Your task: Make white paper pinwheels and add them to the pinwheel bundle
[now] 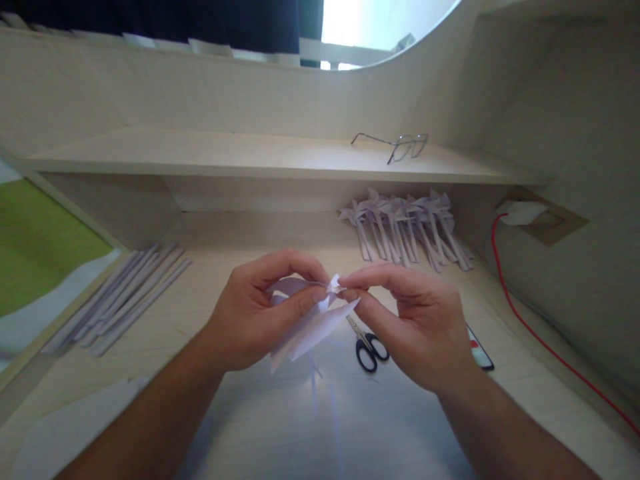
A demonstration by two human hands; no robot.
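Note:
Both my hands hold a folded white paper piece (313, 325) above the desk (220, 260). My left hand (260, 310) grips its left side, thumb pressed on a fold. My right hand (415, 320) pinches the small pointed tip of the paper at the top centre between thumb and forefinger. Loose flaps of the paper hang down between my hands. Black-handled scissors (369, 347) lie on the desk just below my right hand.
A row of finished folded paper pieces (405, 230) lies at the back right. Several rolled paper sticks (120, 297) lie at the left. Eyeglasses (400, 145) rest on the shelf. A phone (481, 352) and a red cable (530, 327) are at the right.

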